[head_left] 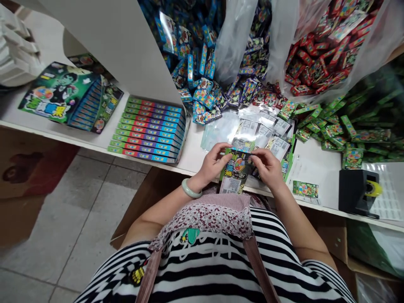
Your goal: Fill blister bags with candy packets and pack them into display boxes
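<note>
Close to my body at the shelf's front edge, a green-and-black printed candy carton (pixel 238 165) is held between both hands. My left hand (pixel 217 163), with a pale green bangle behind it on the wrist, pinches the carton's left upper edge between thumb and fingers. My right hand (pixel 267 167) is closed at the upper right corner of the same carton. Below its lower end shows a pale barcode panel (pixel 231 185). Several flat printed sheets with barcodes (pixel 278 146) lie under clear plastic just beyond the hands. Whether the carton is folded or flat is hard to tell.
Small candy boxes spill from bags: blue (pixel 203 99), purple (pixel 249 90), red (pixel 318 63) and green (pixel 334 128). To the left stand a row of stacked boxes (pixel 147 130) and a filled display box (pixel 71 94). A black tape dispenser (pixel 355 191) sits right.
</note>
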Available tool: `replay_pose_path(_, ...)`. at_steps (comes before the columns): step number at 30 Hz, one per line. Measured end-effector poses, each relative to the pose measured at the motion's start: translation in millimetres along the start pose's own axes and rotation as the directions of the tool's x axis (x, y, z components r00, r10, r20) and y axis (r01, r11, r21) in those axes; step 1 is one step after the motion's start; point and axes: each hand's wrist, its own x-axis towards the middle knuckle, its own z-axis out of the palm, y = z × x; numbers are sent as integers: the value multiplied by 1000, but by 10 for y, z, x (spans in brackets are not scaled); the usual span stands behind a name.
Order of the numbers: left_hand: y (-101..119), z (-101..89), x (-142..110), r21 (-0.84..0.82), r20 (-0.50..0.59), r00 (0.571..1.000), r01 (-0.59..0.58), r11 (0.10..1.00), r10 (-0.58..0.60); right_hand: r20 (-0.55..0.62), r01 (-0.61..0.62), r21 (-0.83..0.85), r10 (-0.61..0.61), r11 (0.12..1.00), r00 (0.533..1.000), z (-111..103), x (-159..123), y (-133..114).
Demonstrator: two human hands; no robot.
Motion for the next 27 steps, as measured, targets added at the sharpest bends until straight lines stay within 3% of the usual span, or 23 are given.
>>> replay_pose_path(4,89,-31,152,-198,-127,992,-4,980,-22,26,-78,231,74,970,997,23,154,-50)
replay_pose_path(7,120,-76,203,-353,-98,990,65,933,-106,48,-126,354,116,927,992,48,202,-77)
replay_pose_path(9,138,-113,191,-359,-74,992,72,930,-106,61,-84,318,68,945,996,39,191,-104)
replay_pose_path(13,219,-158,161,-304,-52,998,-31,952,16,112,52,200,-75,978,991,-14,184,-221)
replay_pose_path(15,274,-160,178,-285,-45,998,-50,957,38,127,30,167,-52,986,991,-27,223,-302)
replay_pose_path(21,386,-174,268,-214,-40,998,45,976,-54,193,-196,162,164,967,967,10,379,-488)
replay_pose_path(24,391,-203,273,-201,-16,999,46,978,-50,229,-191,156,153,969,961,0,398,-518)
replay_pose_path(27,377,-265,248,-224,51,998,-13,974,25,276,-128,161,79,979,958,-50,365,-520)
